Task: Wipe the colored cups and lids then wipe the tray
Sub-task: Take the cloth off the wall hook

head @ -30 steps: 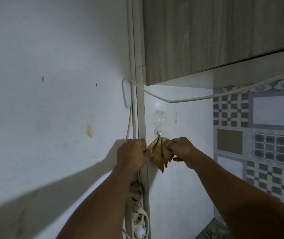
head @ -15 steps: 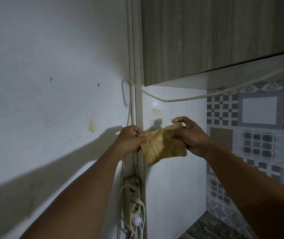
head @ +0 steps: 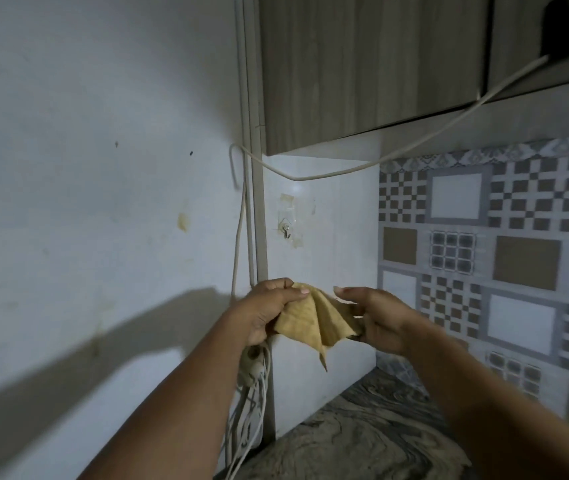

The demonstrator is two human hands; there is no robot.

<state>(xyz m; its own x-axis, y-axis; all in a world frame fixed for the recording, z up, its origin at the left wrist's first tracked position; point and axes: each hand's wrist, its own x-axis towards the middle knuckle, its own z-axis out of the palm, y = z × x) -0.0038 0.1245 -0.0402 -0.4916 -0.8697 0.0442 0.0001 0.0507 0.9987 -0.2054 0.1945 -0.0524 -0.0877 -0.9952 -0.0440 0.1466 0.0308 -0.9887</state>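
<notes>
**Clerk:** What did the head view show of the hands?

**Inspector:** Both were raised in front of a white wall panel (head: 321,258). The left hand (head: 269,310) had its fingers curled and pinched the upper left edge of a yellow cloth (head: 310,317) with the thumb. The right hand (head: 380,317) was looser. Its forefinger lay nearly straight, and the cloth's right edge was gathered against the palm under the lower fingers.

**Clerk:** And where was the cloth?

**Inspector:** It hung crumpled between the two hands with one corner pointing down. It was off the small hook (head: 286,232), which was fixed to the panel directly above it, and it was well above the marbled counter (head: 362,441).

**Clerk:** What else was noted?

**Inspector:** A wood-grain cabinet (head: 362,64) hung overhead. A pale cable (head: 328,174) sagged beneath it and ran down the corner to a power strip (head: 253,362), just below the left hand, with several plugs in it. Patterned grey and brown tiles (head: 518,254) covered the wall on the right. The painted wall (head: 86,202) on the left carried a few stains and the shadows of the arms.
</notes>
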